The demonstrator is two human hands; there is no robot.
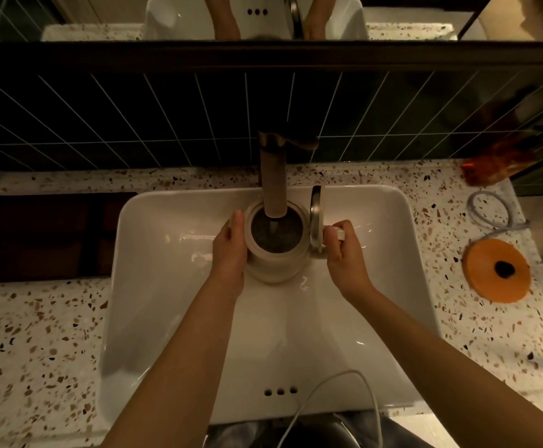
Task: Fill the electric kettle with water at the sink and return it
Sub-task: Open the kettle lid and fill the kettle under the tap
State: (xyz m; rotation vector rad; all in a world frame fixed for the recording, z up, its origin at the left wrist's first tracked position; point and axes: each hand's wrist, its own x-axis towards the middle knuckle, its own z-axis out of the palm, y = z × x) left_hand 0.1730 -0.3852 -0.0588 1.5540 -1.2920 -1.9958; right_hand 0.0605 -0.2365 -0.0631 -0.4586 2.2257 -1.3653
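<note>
A cream electric kettle [275, 265] stands upright inside the white sink [166, 286], directly below the metal tap [273, 179]. Its lid [315, 218] is flipped open to the right. A stream of water runs from the spout into the kettle's dark, rippling inside. My left hand [229, 250] is pressed flat against the kettle's left wall. My right hand [341, 250] is wrapped around the white handle on the kettle's right side.
An orange round kettle base [496, 270] lies on the speckled counter [37, 350] at the right, its grey cord [496, 215] looped behind it. An orange packet [490, 166] sits at the back right. A white cable [344, 396] hangs near the sink's front edge. Dark tiles and a mirror rise behind.
</note>
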